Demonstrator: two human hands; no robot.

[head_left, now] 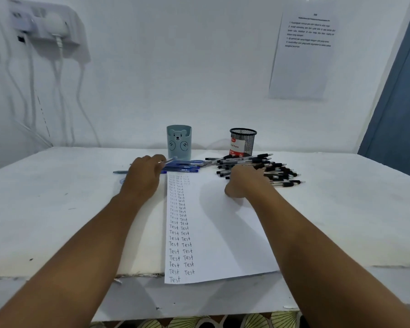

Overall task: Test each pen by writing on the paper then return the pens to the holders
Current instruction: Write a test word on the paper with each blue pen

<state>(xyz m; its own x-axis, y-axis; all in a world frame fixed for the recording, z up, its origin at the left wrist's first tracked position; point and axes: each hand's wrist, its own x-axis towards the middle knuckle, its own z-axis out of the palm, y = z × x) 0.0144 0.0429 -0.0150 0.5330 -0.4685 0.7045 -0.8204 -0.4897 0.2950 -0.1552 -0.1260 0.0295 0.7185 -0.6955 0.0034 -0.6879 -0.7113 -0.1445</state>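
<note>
a: where are the hands sitting?

b: both are reaching forward over the white tabletop (pixel 57 209). the left hand (pixel 143 177) is lying on the pile of blue pens (pixel 184 167), its fingers curling round one of them, a clear-barrelled pen (pixel 169 160) sticking out past the fingertips. so that grip is clamping on a pen.

a: and the right hand (pixel 245 183)?

b: it is resting with its fingers spread flat over the near edge of the heap of black pens (pixel 265 168), thumb lying down on the paper (pixel 223 233). the fingers are lying apart, not closing round anything i can make out.

a: where are the holders standing?

b: at the back of the tabletop, near the wall. the pale blue bear holder (pixel 179 142) is standing upright just behind the blue pens, and the black mesh holder (pixel 243 142), with a red-and-white label on it, is standing upright just behind the black pens.

a: and the paper?

b: it is lying between the two arms, its near end hanging over the tabletop's front edge, and two columns of the word "test" are running down its left side.
</note>
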